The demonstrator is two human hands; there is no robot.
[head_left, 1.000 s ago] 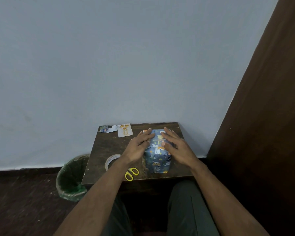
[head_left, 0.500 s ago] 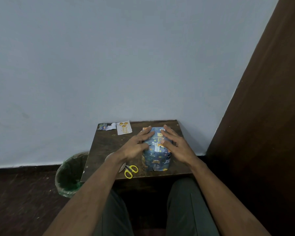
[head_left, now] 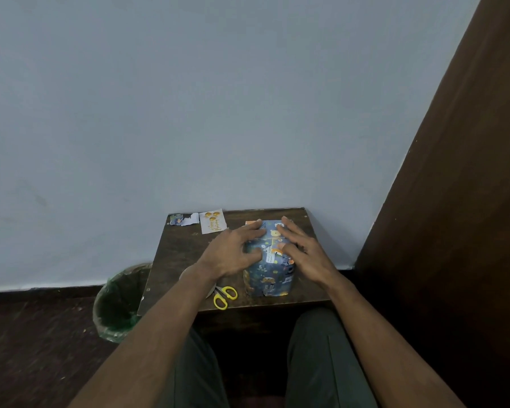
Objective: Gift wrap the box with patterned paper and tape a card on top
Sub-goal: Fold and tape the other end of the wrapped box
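Head view, nearest first: two bare forearms reach forward over dark trouser legs to a small dark wooden table (head_left: 171, 254) set against a pale wall. On the floor by the table's left near corner stands a bin (head_left: 117, 301) lined with a green bag; what lies inside cannot be made out. Near the table's front edge lie yellow-handled scissors (head_left: 225, 296), and just behind them a tape roll (head_left: 186, 273) shows partly under the left wrist. Right of the scissors, the box (head_left: 270, 278) wrapped in blue patterned paper stands between the table's front edge and its far right corner. The left hand (head_left: 233, 253) lies on the box's top left side, fingers (head_left: 255, 226) straight and spread, pressing the paper flat. The right hand (head_left: 304, 251) rests on the top right side likewise, fingers extended and gripping nothing. At the far left corner lie a white card (head_left: 212, 221) with gold balloons and, beside it, a torn scrap of paper (head_left: 183, 219).
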